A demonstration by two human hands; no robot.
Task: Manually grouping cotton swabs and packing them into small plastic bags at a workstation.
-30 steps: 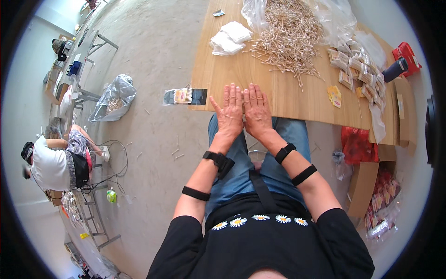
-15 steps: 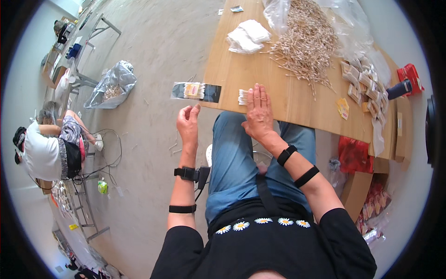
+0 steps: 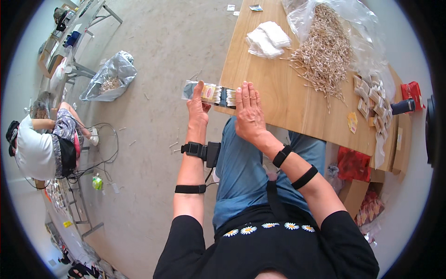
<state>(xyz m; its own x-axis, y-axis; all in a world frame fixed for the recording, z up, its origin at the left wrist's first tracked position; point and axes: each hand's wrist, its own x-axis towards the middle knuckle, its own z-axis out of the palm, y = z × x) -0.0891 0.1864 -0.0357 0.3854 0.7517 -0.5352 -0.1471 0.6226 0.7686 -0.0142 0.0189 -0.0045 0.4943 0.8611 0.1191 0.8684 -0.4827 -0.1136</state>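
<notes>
My left hand (image 3: pixel 198 109) is closed on a clear plastic packet (image 3: pixel 189 89) that juts out past the table's left edge, its thumb on top. Inside the packet lie cotton swabs and a yellow card (image 3: pixel 209 92); a dark strip shows at the packet's right end. Against that end sits a row of loose cotton swabs (image 3: pixel 231 98). My right hand (image 3: pixel 250 114) lies flat, fingers stretched out side by side, its fingertips at the right side of this row. Part of the row may be hidden under the fingers.
A large heap of cotton swabs (image 3: pixel 325 51) spreads over the wooden table (image 3: pixel 278 88) from a clear bag. White plastic bags (image 3: pixel 269 39) lie left of it; stacked packs (image 3: pixel 374 100) and a yellow card (image 3: pixel 352 122) are right. A co-worker (image 3: pixel 39 146) sits far left.
My left hand has risen and taken hold of the packet. My right hand has brought the loose row of swabs left, up against the packet. The view has shifted slightly.
</notes>
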